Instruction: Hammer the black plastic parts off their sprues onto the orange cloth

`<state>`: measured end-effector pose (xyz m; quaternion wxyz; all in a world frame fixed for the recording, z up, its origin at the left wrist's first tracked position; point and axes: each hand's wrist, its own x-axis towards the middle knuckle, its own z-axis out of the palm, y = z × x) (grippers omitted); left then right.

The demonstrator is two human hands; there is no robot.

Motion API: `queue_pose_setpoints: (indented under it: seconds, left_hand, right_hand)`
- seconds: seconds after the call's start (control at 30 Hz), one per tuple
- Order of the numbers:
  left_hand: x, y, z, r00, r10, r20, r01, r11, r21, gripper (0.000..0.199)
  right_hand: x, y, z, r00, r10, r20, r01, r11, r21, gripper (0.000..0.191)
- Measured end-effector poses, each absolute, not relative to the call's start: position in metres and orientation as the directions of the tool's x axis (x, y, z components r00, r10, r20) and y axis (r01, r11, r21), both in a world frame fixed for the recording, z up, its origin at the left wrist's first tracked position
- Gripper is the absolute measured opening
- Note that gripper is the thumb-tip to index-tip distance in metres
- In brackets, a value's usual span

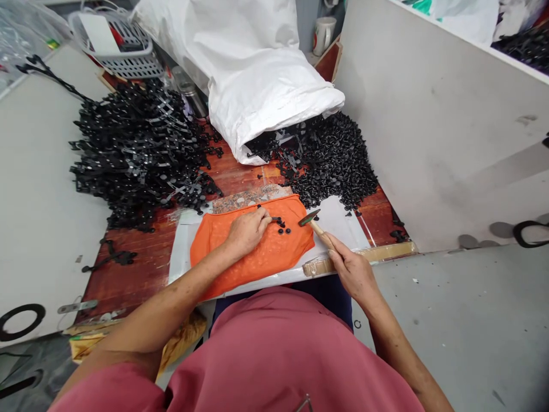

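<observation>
My right hand [352,268] is wrapped round the wooden handle of a small hammer [319,230], whose dark head is over the right edge of an orange cloth [227,269]. Over the middle of that cloth, my left hand [246,232] has its fingers pinched together at one end of a small black plastic piece [278,221]. Just below this piece lie a couple of round black caps [284,231]. Under the cloth's far edge a speckled stone slab [253,198] shows.
A heap of black branching plastic parts [137,149] stands at the left. Small black pieces [334,154] spill from a white sack [257,74] at the back. A grey basket [124,54], a metal flask [189,91] and a mug [323,35] stand behind. Pale panels [429,126] flank the table.
</observation>
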<state>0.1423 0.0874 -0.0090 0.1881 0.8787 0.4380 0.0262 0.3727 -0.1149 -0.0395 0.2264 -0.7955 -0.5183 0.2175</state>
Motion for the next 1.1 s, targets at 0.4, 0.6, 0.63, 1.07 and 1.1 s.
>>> queue_pose_setpoints:
  seconds: [0.4, 0.6, 0.63, 1.07, 1.1]
  left_hand:
    - [0.138, 0.086, -0.017, 0.606, 0.795, -0.025, 0.718, -0.532, 0.449, 0.026]
    - [0.139, 0.087, -0.019, 0.618, 0.785, -0.043, 0.701, -0.525, 0.483, 0.028]
    - [0.14, 0.087, -0.019, 0.62, 0.783, -0.047, 0.706, -0.531, 0.469, 0.027]
    - [0.142, 0.083, -0.016, 0.589, 0.806, -0.054, 0.75, -0.521, 0.407, 0.023]
    - [0.143, 0.083, -0.016, 0.584, 0.81, -0.056, 0.752, -0.514, 0.413, 0.023]
  right_hand:
    - [0.376, -0.114, -0.04, 0.346, 0.934, -0.089, 0.733, -0.328, -0.596, 0.048]
    - [0.375, -0.114, -0.038, 0.35, 0.931, -0.106, 0.716, -0.339, -0.611, 0.048]
    - [0.375, -0.114, -0.038, 0.349, 0.931, -0.108, 0.712, -0.338, -0.615, 0.048]
    - [0.368, -0.108, -0.006, 0.292, 0.955, 0.044, 0.798, -0.218, -0.561, 0.048]
    - [0.365, -0.105, 0.001, 0.267, 0.96, 0.081, 0.812, -0.179, -0.555, 0.049]
